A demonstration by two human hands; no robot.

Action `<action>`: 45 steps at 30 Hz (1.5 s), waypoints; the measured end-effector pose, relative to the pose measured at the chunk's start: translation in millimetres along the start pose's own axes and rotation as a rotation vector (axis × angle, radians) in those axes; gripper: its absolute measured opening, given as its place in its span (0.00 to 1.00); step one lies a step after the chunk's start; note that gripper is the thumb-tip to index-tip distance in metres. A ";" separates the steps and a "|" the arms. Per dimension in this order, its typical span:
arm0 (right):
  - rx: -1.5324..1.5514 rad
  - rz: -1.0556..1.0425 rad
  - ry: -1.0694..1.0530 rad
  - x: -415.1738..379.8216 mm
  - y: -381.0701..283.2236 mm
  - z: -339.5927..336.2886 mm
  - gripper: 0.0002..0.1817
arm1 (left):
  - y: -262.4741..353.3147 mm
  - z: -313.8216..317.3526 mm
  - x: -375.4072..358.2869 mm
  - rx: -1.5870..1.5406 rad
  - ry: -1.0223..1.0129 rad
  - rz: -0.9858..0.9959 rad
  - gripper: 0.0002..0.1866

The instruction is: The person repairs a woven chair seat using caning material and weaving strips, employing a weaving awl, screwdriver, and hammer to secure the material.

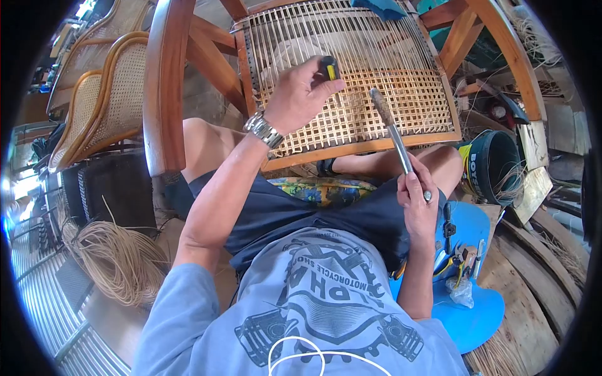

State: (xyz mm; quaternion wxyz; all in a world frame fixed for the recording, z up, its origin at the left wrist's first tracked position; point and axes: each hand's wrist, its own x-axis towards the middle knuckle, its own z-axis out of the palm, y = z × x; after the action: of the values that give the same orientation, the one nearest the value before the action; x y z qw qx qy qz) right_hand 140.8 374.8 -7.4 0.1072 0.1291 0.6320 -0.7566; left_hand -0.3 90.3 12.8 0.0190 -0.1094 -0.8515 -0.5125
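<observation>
My left hand (298, 94), a metal watch on its wrist, is closed round a black-and-yellow handled tool (330, 69), apparently a screwdriver. Its lower end is hard to make out against the weave. This hand is over the cane seat (364, 119) of a wooden chair frame. The near part of the seat is woven crosswise; farther back, mostly lengthwise strands show. In my right hand (417, 194) is what looks like a steel-shafted hammer (399, 147), gripped near its head. The hammer's worn brownish end points up over the seat's right side.
Chair arms (168, 88) rise on both sides of the seat. A coil of cane (119, 257) lies at left, near cane-backed chairs (119, 94). At right are a dark bucket (495, 166) and a blue stool (483, 313) holding tools. A blue cloth (382, 7) lies at the seat's far edge.
</observation>
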 end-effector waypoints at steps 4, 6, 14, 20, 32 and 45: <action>-0.049 -0.017 -0.041 4.4 0.4 10.3 0.22 | 14.6 -4.1 4.8 0.103 -0.061 -0.017 0.12; -0.097 0.007 -0.099 6.7 -4.6 13.2 0.22 | 11.2 -3.8 3.2 0.069 -0.031 0.033 0.12; -0.064 -0.059 -0.034 10.7 -6.3 6.4 0.24 | 3.5 2.2 -2.6 0.070 -0.053 0.011 0.12; 0.058 -0.045 0.070 1.8 -8.3 -12.6 0.23 | -11.9 -32.5 -7.5 -0.131 0.256 -0.008 0.09; -0.173 -0.022 -0.252 5.1 -13.8 20.8 0.21 | -2.5 -13.8 9.2 0.063 0.165 -0.037 0.11; -0.227 -0.100 -0.339 8.7 -0.7 52.2 0.21 | -4.9 -15.3 13.4 0.041 0.253 0.007 0.11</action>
State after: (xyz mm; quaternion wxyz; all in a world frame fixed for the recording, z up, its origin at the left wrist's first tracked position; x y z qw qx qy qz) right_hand 129.3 323.5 -0.8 0.1882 -0.0444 0.6918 -0.6958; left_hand -15.7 76.9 17.7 0.1300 -0.0464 -0.8523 -0.5045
